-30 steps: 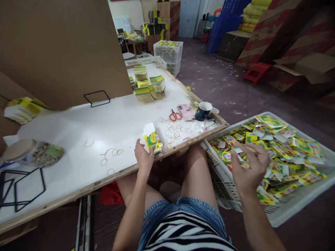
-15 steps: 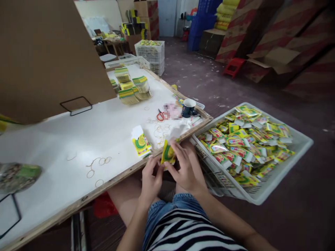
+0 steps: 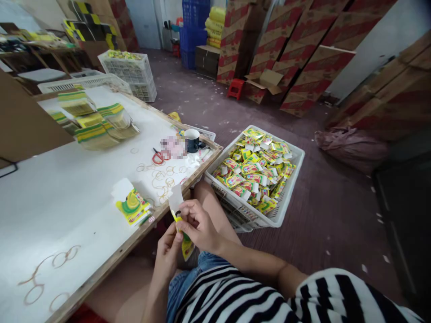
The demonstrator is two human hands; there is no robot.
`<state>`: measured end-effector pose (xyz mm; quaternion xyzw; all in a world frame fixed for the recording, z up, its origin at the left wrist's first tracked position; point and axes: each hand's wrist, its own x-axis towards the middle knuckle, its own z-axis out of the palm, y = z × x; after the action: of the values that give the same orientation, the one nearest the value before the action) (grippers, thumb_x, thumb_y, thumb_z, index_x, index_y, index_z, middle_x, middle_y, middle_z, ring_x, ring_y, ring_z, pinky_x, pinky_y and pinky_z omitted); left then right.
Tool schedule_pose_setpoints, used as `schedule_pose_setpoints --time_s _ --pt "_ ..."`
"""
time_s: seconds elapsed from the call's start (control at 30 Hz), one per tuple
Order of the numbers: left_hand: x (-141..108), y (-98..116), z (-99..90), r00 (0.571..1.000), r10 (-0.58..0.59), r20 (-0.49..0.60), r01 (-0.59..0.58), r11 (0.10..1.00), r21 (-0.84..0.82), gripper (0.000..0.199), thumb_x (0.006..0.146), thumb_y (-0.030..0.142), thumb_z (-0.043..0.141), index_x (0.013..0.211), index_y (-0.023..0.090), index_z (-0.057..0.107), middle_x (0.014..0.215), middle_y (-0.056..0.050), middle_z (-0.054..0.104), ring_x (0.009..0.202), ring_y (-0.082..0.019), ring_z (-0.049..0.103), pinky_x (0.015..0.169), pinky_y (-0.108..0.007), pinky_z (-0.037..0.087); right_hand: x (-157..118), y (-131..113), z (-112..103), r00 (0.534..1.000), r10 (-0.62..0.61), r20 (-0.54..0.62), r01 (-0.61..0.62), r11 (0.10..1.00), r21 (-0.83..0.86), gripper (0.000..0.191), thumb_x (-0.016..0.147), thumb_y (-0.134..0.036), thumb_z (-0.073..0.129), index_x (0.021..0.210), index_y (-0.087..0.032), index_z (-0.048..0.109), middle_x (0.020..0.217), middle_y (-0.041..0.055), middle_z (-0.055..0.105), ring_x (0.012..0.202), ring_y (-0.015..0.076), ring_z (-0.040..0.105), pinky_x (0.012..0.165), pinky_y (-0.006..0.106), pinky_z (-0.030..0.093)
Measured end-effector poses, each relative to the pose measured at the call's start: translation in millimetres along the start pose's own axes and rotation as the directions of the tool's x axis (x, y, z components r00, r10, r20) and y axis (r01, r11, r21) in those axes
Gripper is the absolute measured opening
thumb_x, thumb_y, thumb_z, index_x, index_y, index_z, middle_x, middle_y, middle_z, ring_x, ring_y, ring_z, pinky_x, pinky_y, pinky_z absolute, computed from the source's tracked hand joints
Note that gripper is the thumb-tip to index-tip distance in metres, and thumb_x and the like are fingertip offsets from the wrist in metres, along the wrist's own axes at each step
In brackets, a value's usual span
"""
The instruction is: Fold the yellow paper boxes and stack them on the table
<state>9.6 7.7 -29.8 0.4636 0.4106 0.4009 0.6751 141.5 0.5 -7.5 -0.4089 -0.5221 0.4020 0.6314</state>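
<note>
Both my hands hold one yellow and green card packet [image 3: 187,247] above my lap, by the table edge. Its white flap [image 3: 176,197] stands up at the top. My left hand [image 3: 167,249] pinches its side with thumb and fingers. My right hand [image 3: 198,224] is closed at the packet's upper part, below the flap. A small dark bit shows by the right fingertips; what it is I cannot make out. To the left, a small pile of similar flat packets [image 3: 130,205] lies on the white table [image 3: 84,229].
Right of the table stands a white crate [image 3: 286,197] heaped with finished-looking packets. On the table are loose rubber bands [image 3: 164,179], red-handled scissors [image 3: 157,157], a dark mug [image 3: 192,141] and stacked bundles of cards [image 3: 97,134]. Behind are a red stool [image 3: 235,89] and cartons [image 3: 286,40].
The view has swung right. The packet has turned in my hands, so its white flap now points up and its yellow body hangs lower. My right hand has moved to the flap's base.
</note>
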Motion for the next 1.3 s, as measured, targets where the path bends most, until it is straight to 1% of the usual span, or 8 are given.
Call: schedule_pose_setpoints --time_s 0.13,0.23,0.33,0.47,0.6,0.83,1.07,1.3 --pt "1 3 3.0 0.977 0.048 -0.207 -0.053 0.998 -0.017 0.054 0.074 0.055 0.071 0.109 0.015 0.065 0.089 -0.008 0.073 0.082 -0.023 0.069 0.072 -0.031 0.056 -2 -1 -8 0.992 -0.05 -0.115 0.023 0.975 -0.221 0.054 0.081 -0.028 0.064 0.13 -0.022 0.044 0.119 0.0099 0.051 0.087 0.0174 0.051 0.072 0.03 0.048" --pt "1 7 7.2 0.956 0.098 -0.277 -0.083 0.994 0.067 0.052 0.076 0.058 0.066 0.104 0.013 0.065 0.087 -0.007 0.073 0.077 -0.021 0.068 0.067 -0.03 0.056 -1 5 -15 0.999 0.033 -0.007 -0.034 0.971 -0.236 0.025 0.085 -0.028 0.059 0.108 -0.021 0.06 0.105 0.0075 0.06 0.092 0.0194 0.055 0.08 0.031 0.049" --pt "2 11 11.5 0.961 0.149 -0.234 -0.091 0.966 0.241 0.046 0.079 0.055 0.064 0.098 0.013 0.063 0.085 -0.007 0.072 0.077 -0.021 0.068 0.067 -0.029 0.056 0 12 -20 0.989 0.147 0.01 -0.14 0.962 -0.233 0.013 0.086 -0.03 0.056 0.082 -0.019 0.062 0.077 0.002 0.06 0.073 0.016 0.054 0.066 0.027 0.047" --pt "1 16 13.2 0.949 0.256 -0.185 -0.179 0.919 0.35 0.053 0.081 0.04 0.068 0.125 0.02 0.046 0.099 -0.007 0.07 0.09 -0.02 0.069 0.075 -0.03 0.057 2 13 -27 0.979 0.197 -0.046 -0.201 0.972 -0.122 0.022 0.085 -0.032 0.059 0.103 -0.019 0.059 0.079 0.0006 0.062 0.068 0.014 0.056 0.061 0.025 0.047" --pt "-2 22 7.5 0.979 0.205 -0.021 -0.193 0.948 0.255 0.069 0.085 0.034 0.065 0.142 0.026 0.028 0.119 -0.011 0.065 0.1 -0.021 0.067 0.082 -0.035 0.057 2 13 -36 0.991 0.129 0.031 -0.127 0.991 -0.045 0.045 0.083 -0.032 0.064 0.125 -0.022 0.05 0.091 0.0028 0.063 0.073 0.0144 0.059 0.062 0.025 0.049" --pt "-14 35 2.8 0.981 0.011 0.196 -0.016 1.0 0.026 0.046 0.076 0.026 0.075 0.113 0.021 0.048 0.096 -0.007 0.072 0.082 -0.022 0.071 0.073 -0.032 0.059 7 5 -53 0.945 0.165 0.282 -0.161 0.986 -0.038 0.021 0.093 -0.039 0.054 0.093 -0.019 0.059 0.071 -0.0016 0.055 0.06 0.0113 0.05 0.054 0.024 0.04" --pt "-13 25 5.0 0.989 0.017 0.149 -0.012 0.999 -0.033 0.086 0.074 0.025 0.077 0.143 0.029 0.024 0.105 -0.008 0.071 0.086 -0.022 0.072 0.073 -0.033 0.059 10 4 -48 0.987 0.027 0.159 -0.003 0.989 -0.149 0.019 0.093 -0.037 0.054 0.094 -0.02 0.062 0.09 0.0049 0.062 0.082 0.0172 0.059 0.071 0.029 0.048" --pt "-10 23 9.1 0.998 0.066 -0.002 -0.065 0.99 0.127 0.048 0.078 0.028 0.072 0.122 0.019 0.054 0.112 -0.011 0.069 0.094 -0.023 0.069 0.078 -0.032 0.057 12 5 -54 0.983 0.022 0.182 0.023 0.971 -0.239 0.029 0.094 -0.039 0.052 0.098 -0.02 0.073 0.096 0.0074 0.067 0.095 0.0208 0.06 0.085 0.035 0.047"
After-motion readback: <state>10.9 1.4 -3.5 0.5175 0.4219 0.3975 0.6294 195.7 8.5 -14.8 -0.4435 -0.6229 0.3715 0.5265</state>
